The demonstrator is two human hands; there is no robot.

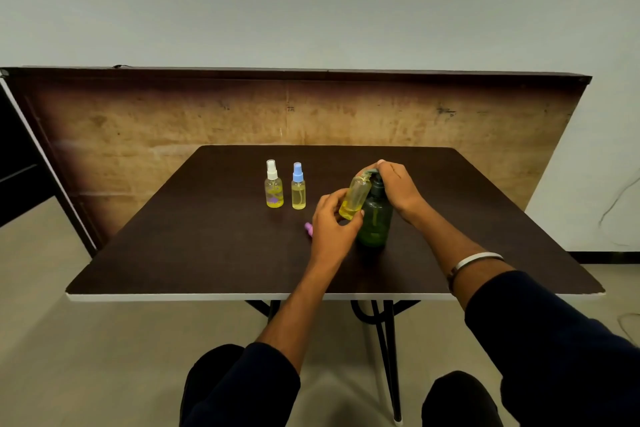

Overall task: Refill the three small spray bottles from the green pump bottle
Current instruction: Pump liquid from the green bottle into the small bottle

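The left hand (332, 222) grips an uncapped spray bottle (354, 197) tilted against the green pump bottle (375, 218) mid-table; the right hand (398, 189) curls over its pump. Two capped bottles (285, 185) stand well apart leftward.

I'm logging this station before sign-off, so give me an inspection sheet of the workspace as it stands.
Surface: dark table, no spills seen.
Job's things: uncapped spray bottle tilted at the spout of the green pump bottle; white-capped bottle and blue-capped bottle upright, capped, apart.
Clutter: pink cap lying on the table.
Grippers: left hand holds the uncapped bottle; right hand presses the pump head.
Cables: cable against the right wall.
Surroundings: wooden board leaning behind the table.
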